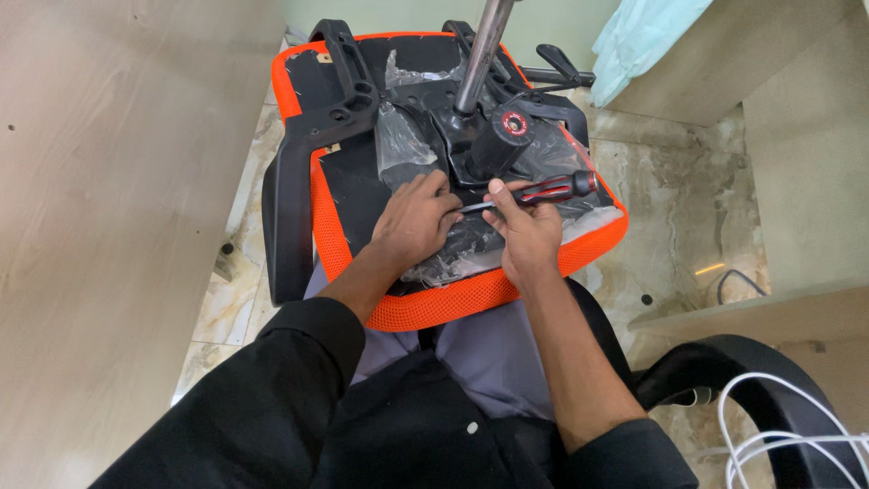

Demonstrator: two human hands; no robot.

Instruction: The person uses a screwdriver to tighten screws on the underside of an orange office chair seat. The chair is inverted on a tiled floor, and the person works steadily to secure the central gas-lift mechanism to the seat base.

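An upturned office chair seat (pixel 471 294) with orange mesh edging and a black underside lies across my lap. My right hand (pixel 525 235) grips a screwdriver (pixel 552 190) with a red and black handle, its shaft pointing left towards my left hand (pixel 416 222). The left hand rests flat on the seat's underside, fingertips at the screwdriver tip, pressing on crinkled clear plastic wrap (pixel 453 254). A black mechanism plate with a metal gas cylinder (pixel 480 54) rises from the seat's middle. The black armrest (pixel 290 190) sticks out on the left.
A light wooden panel (pixel 109 226) stands on the left, wooden furniture (pixel 797 136) on the right. The floor is marble tile (pixel 670 199). A black chair base (pixel 769 398) and white cables (pixel 797 435) lie at lower right. Pale green cloth (pixel 643 36) hangs at top right.
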